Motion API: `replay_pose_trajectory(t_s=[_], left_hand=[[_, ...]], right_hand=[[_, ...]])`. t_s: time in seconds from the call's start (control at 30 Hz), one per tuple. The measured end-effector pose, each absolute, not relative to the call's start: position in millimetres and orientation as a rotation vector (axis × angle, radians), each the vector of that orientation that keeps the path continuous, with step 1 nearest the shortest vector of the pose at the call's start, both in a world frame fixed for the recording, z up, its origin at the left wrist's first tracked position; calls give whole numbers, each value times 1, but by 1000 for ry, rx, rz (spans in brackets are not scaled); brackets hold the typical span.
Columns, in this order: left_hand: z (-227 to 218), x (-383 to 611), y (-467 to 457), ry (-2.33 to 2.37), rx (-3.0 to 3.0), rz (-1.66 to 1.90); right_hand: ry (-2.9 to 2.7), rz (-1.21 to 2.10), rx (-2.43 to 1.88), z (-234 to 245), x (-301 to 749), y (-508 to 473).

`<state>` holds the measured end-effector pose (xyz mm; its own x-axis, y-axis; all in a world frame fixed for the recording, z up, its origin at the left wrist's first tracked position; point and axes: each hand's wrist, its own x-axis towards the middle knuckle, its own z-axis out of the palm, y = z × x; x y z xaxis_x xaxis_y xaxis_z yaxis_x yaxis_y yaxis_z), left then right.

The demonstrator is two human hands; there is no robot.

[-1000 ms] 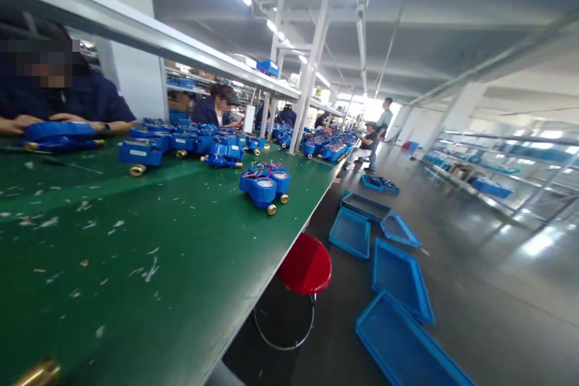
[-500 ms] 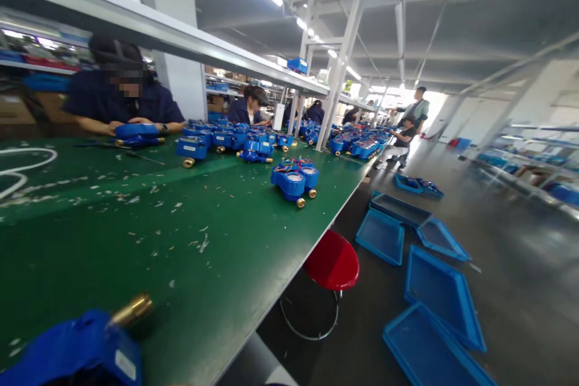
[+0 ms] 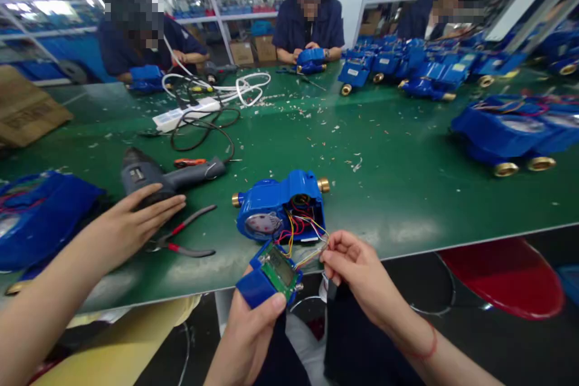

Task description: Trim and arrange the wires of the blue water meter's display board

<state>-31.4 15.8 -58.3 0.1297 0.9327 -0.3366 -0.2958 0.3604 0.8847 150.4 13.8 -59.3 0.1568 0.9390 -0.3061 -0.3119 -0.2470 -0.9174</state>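
My left hand (image 3: 253, 325) grips a blue meter cover with a green circuit board and small display (image 3: 281, 266) at the table's front edge. My right hand (image 3: 353, 259) pinches the ends of thin coloured wires (image 3: 310, 256) beside it. These wires run towards a blue water meter (image 3: 266, 202) with brass end fittings, lying just beyond on the table. Its housing is open and shows more wires. A co-worker's hand (image 3: 140, 217) reaches in from the left and rests by a grey heat gun (image 3: 145, 175), near pliers (image 3: 194, 247) with red-and-grey handles.
Another blue meter (image 3: 40, 217) lies at the left, and more (image 3: 511, 132) stand at the right. A white power strip (image 3: 187, 113) and cables lie further back. Several people work across the green table (image 3: 384, 193). A red stool (image 3: 506, 277) stands at the lower right.
The view has swung left and down from the aisle to the near table edge. Both my hands, the opened meter and the co-worker's hand have come into view.
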Motion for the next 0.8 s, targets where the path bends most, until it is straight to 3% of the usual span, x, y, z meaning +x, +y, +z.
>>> replay_pose_trajectory(t_s=[0.27, 0.8], left_hand=[[-49, -27, 18, 980, 525, 979], [-43, -19, 17, 1005, 466, 986]], right_hand=[[-909, 1431, -1420, -53, 156, 25], [-1413, 1095, -1519, -50, 177, 40]])
